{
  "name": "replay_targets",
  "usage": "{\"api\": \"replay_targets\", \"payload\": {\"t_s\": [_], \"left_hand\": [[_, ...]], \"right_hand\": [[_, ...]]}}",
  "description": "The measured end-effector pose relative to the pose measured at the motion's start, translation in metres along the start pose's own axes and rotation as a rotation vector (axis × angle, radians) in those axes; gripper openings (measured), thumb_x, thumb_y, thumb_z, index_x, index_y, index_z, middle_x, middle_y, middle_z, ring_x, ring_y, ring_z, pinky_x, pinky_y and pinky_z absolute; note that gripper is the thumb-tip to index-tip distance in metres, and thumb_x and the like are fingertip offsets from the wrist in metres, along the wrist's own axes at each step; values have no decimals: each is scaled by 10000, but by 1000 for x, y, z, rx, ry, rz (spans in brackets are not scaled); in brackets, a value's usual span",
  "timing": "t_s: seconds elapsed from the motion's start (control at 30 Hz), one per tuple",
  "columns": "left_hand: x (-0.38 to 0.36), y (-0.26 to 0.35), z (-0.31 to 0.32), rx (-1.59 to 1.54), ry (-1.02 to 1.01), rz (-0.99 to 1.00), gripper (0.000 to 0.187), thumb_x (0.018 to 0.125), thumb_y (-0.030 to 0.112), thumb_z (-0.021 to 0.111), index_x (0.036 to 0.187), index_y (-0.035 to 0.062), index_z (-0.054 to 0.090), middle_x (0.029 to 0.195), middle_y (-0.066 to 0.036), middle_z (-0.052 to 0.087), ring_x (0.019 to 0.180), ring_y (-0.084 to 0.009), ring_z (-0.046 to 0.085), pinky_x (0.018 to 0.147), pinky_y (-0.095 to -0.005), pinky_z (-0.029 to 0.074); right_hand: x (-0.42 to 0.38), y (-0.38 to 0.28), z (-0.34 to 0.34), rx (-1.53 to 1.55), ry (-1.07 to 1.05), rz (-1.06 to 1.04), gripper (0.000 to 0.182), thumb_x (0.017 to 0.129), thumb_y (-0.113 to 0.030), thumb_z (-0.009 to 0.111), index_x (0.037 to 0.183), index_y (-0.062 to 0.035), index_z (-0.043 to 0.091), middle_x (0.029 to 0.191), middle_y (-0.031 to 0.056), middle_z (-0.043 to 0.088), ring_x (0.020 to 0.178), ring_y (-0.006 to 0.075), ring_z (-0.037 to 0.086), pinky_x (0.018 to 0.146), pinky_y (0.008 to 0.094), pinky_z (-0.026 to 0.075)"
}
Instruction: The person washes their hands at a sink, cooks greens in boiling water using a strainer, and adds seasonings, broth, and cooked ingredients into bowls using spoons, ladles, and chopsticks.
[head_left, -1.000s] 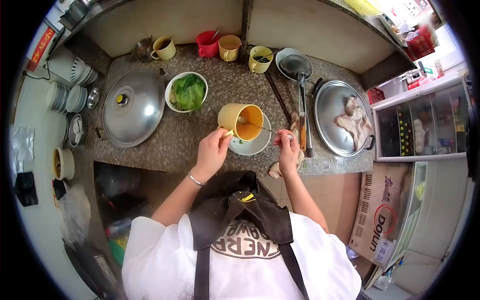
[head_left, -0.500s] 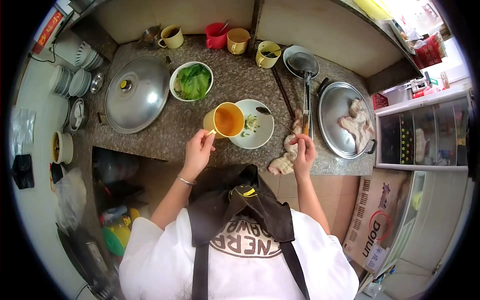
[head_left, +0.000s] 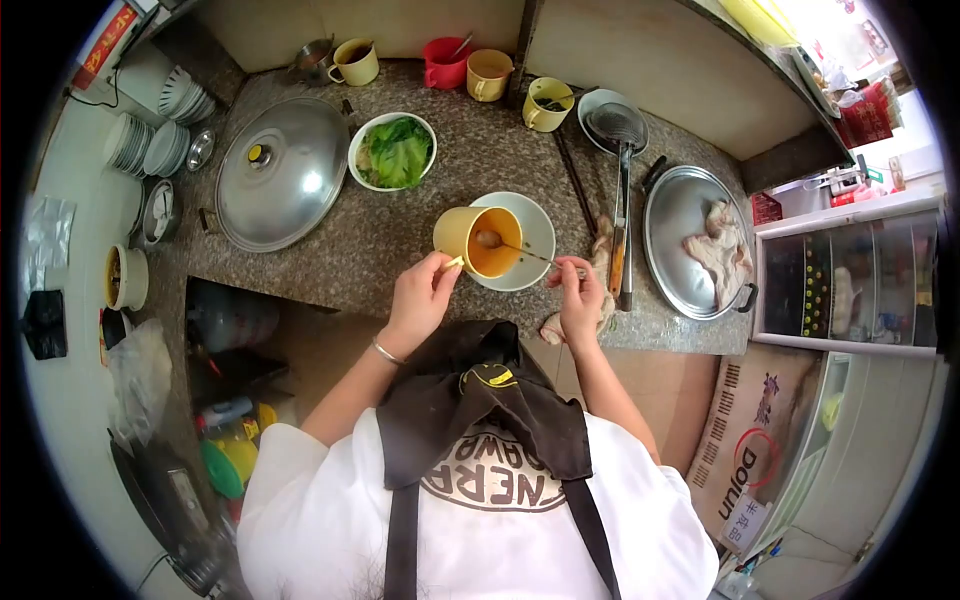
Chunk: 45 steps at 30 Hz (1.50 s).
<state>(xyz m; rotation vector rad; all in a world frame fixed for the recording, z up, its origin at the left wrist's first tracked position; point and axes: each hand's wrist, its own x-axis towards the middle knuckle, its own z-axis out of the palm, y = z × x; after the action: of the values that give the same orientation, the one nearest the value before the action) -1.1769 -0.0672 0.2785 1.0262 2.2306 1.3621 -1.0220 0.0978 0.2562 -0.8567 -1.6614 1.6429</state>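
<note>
Near front edge of surface (head_left: 395, 235), yellow mug (head_left: 457, 236) tilted over white bowl (head_left: 540, 226); left hand (head_left: 419, 296), fingers clamped on handle (head_left: 455, 262); right hand (head_left: 578, 300), fingers pinching spoon (head_left: 528, 254). Mug likely stiff, smooth: handle best hold; spoon probably light.

We see yellow on the mug (head_left: 453, 232), orange inside it, and plain white on the bowl (head_left: 538, 232) beneath it. Beyond the mug we find bright green leaves (head_left: 402, 150) and a red cup (head_left: 446, 66). Left of the mug, the lid (head_left: 312, 195) is silver with a yellow-and-black knob (head_left: 260, 154); around the mug, the tabletop (head_left: 415, 215) is speckled grey-brown.
</note>
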Motion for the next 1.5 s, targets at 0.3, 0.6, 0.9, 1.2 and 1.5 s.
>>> {"api": "replay_targets", "payload": {"t_s": [0.3, 0.6, 0.9, 1.2, 1.5], "left_hand": [[-2, -10, -8, -178, -14, -255, 140, 877, 168, 496, 869, 33, 528, 658, 5, 533, 586, -71, 564, 482, -210, 419], [-13, -26, -18, -231, 15, -370, 154, 890, 196, 483, 877, 46, 512, 676, 14, 519, 585, -59, 547, 472, -192, 415], [-18, -36, -25, -262, 100, -413, 147, 867, 190, 521, 859, 44, 527, 657, 10, 545, 559, -61, 553, 458, -196, 419], [-17, -36, -31, -299, 91, -418, 133, 870, 173, 516, 854, 42, 528, 653, 15, 543, 560, -52, 548, 464, -185, 418], [-6, -34, -31, -392, -50, -384, 142, 881, 178, 489, 841, 43, 509, 650, -5, 541, 566, -74, 558, 478, -204, 431]], "right_hand": [[4, -11, -31, 273, 115, 25, 191, 905, -171, 467, 943, -3, 549, 716, 33, 550, 653, 100, 517, 613, 246, 443], [3, -10, -42, 162, 141, -116, 179, 910, -138, 451, 944, 17, 534, 748, 55, 552, 682, 117, 512, 637, 251, 438], [8, -16, -44, 94, 114, -225, 172, 915, -124, 434, 953, 17, 526, 759, 61, 548, 698, 118, 516, 655, 252, 439], [9, -11, -42, 251, 177, -36, 188, 914, -160, 446, 968, 3, 524, 749, 53, 543, 685, 115, 515, 656, 243, 439], [14, -23, 0, 253, 18, 37, 165, 905, -149, 451, 920, -12, 543, 717, 35, 545, 674, 92, 518, 616, 229, 424]]}}
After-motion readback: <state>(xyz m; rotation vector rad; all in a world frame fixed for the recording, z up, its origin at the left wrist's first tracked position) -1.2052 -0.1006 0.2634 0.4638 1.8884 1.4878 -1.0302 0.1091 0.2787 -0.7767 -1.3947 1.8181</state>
